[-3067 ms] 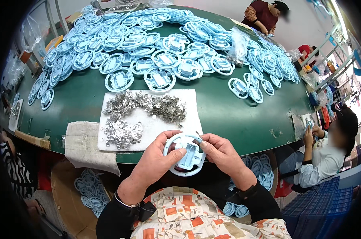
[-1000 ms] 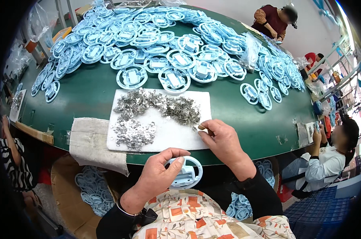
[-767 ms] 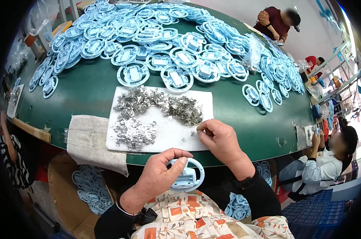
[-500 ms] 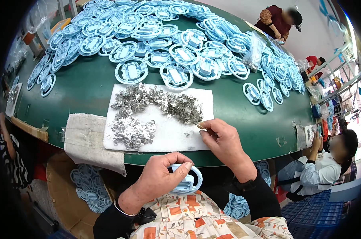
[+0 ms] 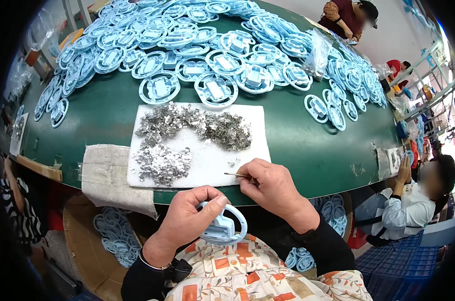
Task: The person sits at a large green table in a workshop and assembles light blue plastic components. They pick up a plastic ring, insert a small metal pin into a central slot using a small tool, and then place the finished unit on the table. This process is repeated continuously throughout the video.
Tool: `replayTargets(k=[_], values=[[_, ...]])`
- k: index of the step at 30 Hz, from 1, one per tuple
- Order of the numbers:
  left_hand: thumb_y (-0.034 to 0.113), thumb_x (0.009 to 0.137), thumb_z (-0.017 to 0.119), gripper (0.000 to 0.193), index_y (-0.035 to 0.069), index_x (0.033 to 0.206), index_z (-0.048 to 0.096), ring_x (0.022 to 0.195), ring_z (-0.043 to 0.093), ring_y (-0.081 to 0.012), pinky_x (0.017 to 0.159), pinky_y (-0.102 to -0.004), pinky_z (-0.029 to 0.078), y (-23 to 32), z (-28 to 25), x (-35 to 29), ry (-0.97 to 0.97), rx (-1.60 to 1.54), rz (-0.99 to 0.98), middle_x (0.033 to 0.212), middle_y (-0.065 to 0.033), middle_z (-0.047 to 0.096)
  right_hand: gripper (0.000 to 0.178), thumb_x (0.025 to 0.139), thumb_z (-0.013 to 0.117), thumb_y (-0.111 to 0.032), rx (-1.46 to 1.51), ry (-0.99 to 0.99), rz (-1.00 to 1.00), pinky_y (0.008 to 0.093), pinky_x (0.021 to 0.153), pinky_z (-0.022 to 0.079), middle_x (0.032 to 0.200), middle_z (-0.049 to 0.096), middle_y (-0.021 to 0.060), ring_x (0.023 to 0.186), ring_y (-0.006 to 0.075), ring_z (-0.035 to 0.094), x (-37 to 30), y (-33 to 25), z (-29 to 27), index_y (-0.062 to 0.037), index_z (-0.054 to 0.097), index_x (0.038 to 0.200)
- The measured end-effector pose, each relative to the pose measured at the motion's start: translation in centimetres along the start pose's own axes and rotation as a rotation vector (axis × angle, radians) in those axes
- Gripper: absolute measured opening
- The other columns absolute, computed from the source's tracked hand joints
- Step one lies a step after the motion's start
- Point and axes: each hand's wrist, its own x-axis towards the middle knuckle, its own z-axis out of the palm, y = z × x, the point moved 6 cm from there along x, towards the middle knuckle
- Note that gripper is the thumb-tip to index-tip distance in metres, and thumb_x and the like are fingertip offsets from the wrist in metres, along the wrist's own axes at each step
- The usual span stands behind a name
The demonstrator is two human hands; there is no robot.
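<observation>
My left hand [image 5: 191,216] grips a light blue oval plastic part [image 5: 226,232], ring-shaped with a boxy middle, just below the table edge. Between the thumb and fingers of my right hand [image 5: 270,188] is a thin pointed tool [image 5: 235,174], possibly tweezers, its tip over a white foam board [image 5: 207,170]. Small shiny metal clips lie on that board in a bright pile [image 5: 164,163] and a darker pile [image 5: 227,131]. A couple of loose clips sit close to the tool. Whether the tip holds a clip is too small to tell.
Heaps of similar blue parts [image 5: 159,88] cover the far side of the green table [image 5: 298,145]. A greyish cloth [image 5: 112,170] hangs over the near edge. Below stand a cardboard box [image 5: 82,246] of blue parts and another lot at right. Co-workers [image 5: 413,195] sit and stand around.
My right hand has drawn the tool away from the dark clip pile, leftward and nearer to me. My left hand has shifted slightly left and up with the blue part.
</observation>
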Motion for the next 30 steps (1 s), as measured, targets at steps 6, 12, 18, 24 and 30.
replayTargets(k=[6, 12, 18, 24, 30], values=[[0.023, 0.104, 0.058, 0.026, 0.001, 0.115, 0.065, 0.074, 0.055, -0.0031, 0.067, -0.0221, 0.046, 0.0, 1.1, 1.0, 0.036, 0.069, 0.028, 0.083, -0.0014, 0.068, 0.015, 0.096, 0.070, -0.014, 0.797, -0.035, 0.331, 0.0208, 0.068, 0.047, 0.090, 0.064, -0.0027, 0.077, 0.0034, 0.055, -0.7, 1.1, 0.8, -0.0013, 0.067, 0.103], [0.026, 0.102, 0.062, 0.026, 0.002, 0.108, 0.066, 0.067, 0.057, -0.0068, 0.062, -0.0266, 0.047, 1.1, 1.6, 2.3, 0.050, 0.161, 0.187, 0.076, -0.0021, 0.068, 0.016, 0.099, 0.067, -0.014, 1.058, -0.081, 0.359, 0.0188, 0.071, 0.045, 0.093, 0.062, -0.0045, 0.082, 0.0013, 0.053, -1.3, 0.6, 1.2, -0.0002, 0.066, 0.107], [0.023, 0.099, 0.064, 0.022, 0.001, 0.100, 0.068, 0.056, 0.051, -0.0075, 0.052, -0.0275, 0.043, 4.1, 2.0, 1.8, -0.034, 0.669, 0.239, 0.067, -0.0029, 0.063, 0.014, 0.092, 0.068, -0.012, 0.736, -0.309, 0.404, 0.0209, 0.063, 0.042, 0.078, 0.059, -0.0063, 0.071, 0.0017, 0.049, -0.7, 0.5, -0.8, 0.0010, 0.067, 0.094], [0.019, 0.099, 0.064, 0.024, 0.003, 0.117, 0.067, 0.080, 0.063, -0.0075, 0.070, -0.0264, 0.052, 4.0, 1.8, 2.0, -0.005, 0.548, 0.154, 0.093, -0.0058, 0.071, 0.013, 0.091, 0.067, -0.012, 0.752, -0.194, 0.387, 0.0201, 0.060, 0.040, 0.077, 0.057, -0.0071, 0.069, 0.0011, 0.046, -1.5, 1.2, -1.7, 0.0008, 0.066, 0.093], [0.015, 0.102, 0.061, 0.038, -0.003, 0.135, 0.055, 0.102, 0.062, -0.0094, 0.087, -0.0254, 0.053, 1.8, 0.3, 2.3, 0.085, -0.050, 0.141, 0.118, -0.0087, 0.065, 0.006, 0.096, 0.064, -0.004, 0.916, 0.081, 0.345, 0.0180, 0.061, 0.039, 0.085, 0.057, -0.0062, 0.070, 0.0001, 0.046, -3.6, 0.8, -1.2, 0.0008, 0.063, 0.099]])
